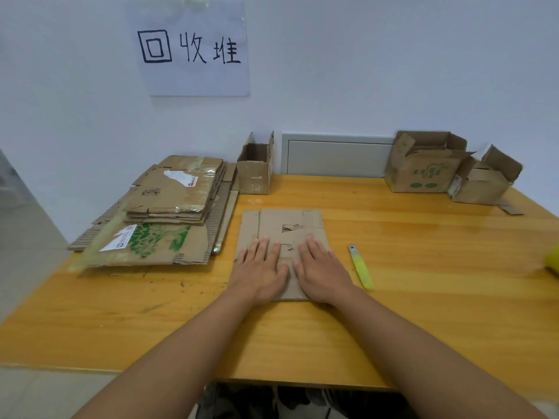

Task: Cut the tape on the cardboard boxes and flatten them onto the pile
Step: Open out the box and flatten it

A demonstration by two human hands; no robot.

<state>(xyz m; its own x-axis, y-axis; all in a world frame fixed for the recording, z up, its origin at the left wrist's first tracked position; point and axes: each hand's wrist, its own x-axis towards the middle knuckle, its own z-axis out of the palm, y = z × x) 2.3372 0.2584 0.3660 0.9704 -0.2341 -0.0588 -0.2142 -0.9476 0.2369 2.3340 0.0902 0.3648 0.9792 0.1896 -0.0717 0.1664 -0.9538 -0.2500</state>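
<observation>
A flattened box [284, 237] is pressed flat on the table [423, 252] by both hands, approx. centre-near. The left hand [260, 272] and right hand [323, 272] are laid palm-down side by side on its near half, fingers straight and spread; nothing is gripped by either.

The key relation: the pile [169, 207] of flattened cardboard is found to the left and slightly farther off, w/ its nearest edge just beside the flat box's left edge but not clearly touching. The flat box's long axis is run near-to-far, roughly parallel to the pile's right edge. The left hand is set nearer the pile, so a leftward slide or lift is judged the likely next move, prob. led by that hand.

A knife [361, 267] w/ a yellow-green handle is left on the table just right of the right hand, untouched, blade end pointing far. Three boxes not yet flattened are seen at the far edge: a small box [254, 173] right beside the pile, a printed box [423, 170] and another box [484, 182] far right.
</observation>
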